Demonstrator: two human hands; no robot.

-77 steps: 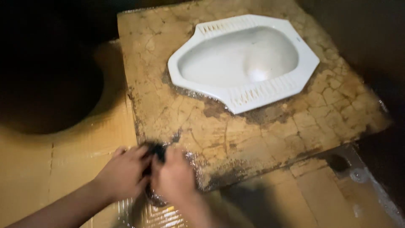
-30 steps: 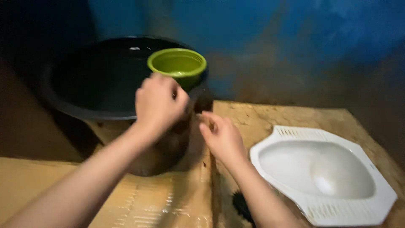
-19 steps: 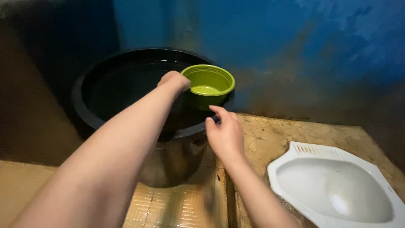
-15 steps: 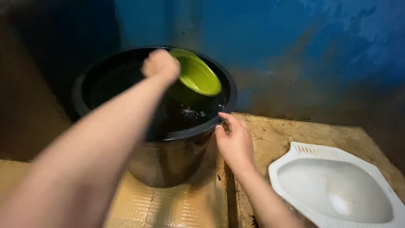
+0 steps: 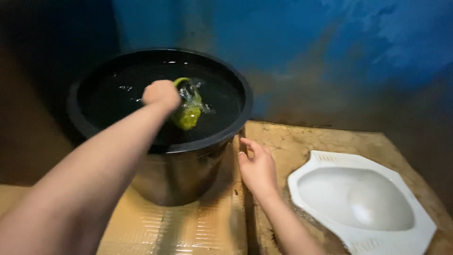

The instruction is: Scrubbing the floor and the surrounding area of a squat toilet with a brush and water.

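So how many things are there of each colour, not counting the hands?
Black: 1, the water bucket
Green: 1, the scoop bowl dipped in the water, in the left hand
White: 1, the squat toilet pan
Total: 3

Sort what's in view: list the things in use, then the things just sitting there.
In use: left hand gripping the green scoop, dipped in the water of the black tub.
Sitting there: right hand free beside the tub; white squat pan; cracked slab.
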